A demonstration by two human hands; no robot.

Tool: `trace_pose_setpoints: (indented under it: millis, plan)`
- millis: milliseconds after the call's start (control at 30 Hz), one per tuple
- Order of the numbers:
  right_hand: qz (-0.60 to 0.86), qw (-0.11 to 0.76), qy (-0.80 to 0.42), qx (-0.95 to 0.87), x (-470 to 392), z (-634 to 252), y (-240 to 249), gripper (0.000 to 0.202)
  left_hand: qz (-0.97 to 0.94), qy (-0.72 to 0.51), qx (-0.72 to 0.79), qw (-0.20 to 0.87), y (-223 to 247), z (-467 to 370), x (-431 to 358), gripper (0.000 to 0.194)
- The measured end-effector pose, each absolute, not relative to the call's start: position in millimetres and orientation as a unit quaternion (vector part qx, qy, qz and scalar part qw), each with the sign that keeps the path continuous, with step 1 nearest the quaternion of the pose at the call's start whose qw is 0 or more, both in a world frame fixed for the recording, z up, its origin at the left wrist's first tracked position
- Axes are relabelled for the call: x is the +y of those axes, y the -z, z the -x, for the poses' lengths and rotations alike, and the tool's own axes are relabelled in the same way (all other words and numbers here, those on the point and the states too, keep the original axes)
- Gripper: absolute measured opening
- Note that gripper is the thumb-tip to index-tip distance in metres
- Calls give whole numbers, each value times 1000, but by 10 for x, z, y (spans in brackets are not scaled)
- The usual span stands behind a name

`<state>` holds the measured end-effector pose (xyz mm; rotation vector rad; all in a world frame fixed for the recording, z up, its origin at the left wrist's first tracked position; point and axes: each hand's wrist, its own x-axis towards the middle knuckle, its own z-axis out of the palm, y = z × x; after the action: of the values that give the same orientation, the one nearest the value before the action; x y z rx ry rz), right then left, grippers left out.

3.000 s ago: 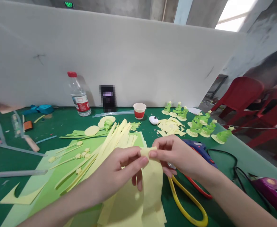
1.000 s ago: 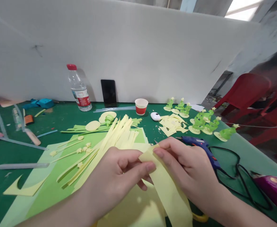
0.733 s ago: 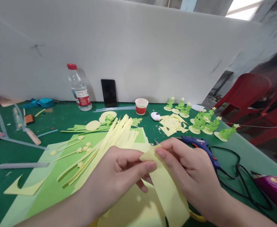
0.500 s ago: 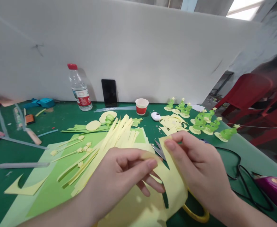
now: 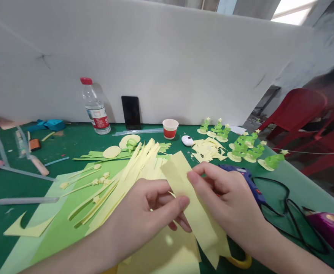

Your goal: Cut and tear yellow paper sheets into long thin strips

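Observation:
Between both hands I hold a pale yellow paper piece (image 5: pixel 202 220), tilted, with its upper end pointing up and left. My left hand (image 5: pixel 152 213) pinches its left edge between thumb and fingers. Opposite, my right hand (image 5: pixel 229 201) grips the right edge near the top. Below the right hand shows a yellow scissors handle (image 5: pixel 243 262); the blades are hidden. Under my hands lies a larger pale yellow sheet (image 5: pixel 161 251). A heap of thin yellow paper strips (image 5: pixel 135 167) rests on green paper (image 5: pixel 61 217) just beyond the left hand.
Small green spiral paper trees (image 5: pixel 241 146) stand at the back right, near yellow paper scraps (image 5: pixel 208 149). A blue glue gun (image 5: pixel 254 186) with a black cord lies right of my hand. A bottle (image 5: pixel 96 110), phone (image 5: pixel 131 113) and paper cup (image 5: pixel 170 129) stand along the white wall.
The paper has turned so that its upper end leans left, and the left hand's pinch is now on this piece. The scissors' blades, visible between the hands before, are now out of sight.

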<state>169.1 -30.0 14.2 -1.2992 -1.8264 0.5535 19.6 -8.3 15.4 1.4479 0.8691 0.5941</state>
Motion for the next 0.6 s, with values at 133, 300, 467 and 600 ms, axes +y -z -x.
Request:
trace_pose_setpoints:
  millis: [133,300,467,600]
  plan:
    - [525,425,-247,-695,-302,-1671,-127,26,-648,-291,351,610,-172,-193,-52,18]
    - [549,495,-215,-639,-236,-1665,-122,25,-738,-176,370,536,-71,-224,-159,15]
    - [567,544,-219,-579,-80,-1730,-100,25,-755,-103,373,529,88,-301,-251,30]
    - [504,470,-467,-555,-35,-1825,-137,28,-696,-188,357,594,13,-277,-151,28]
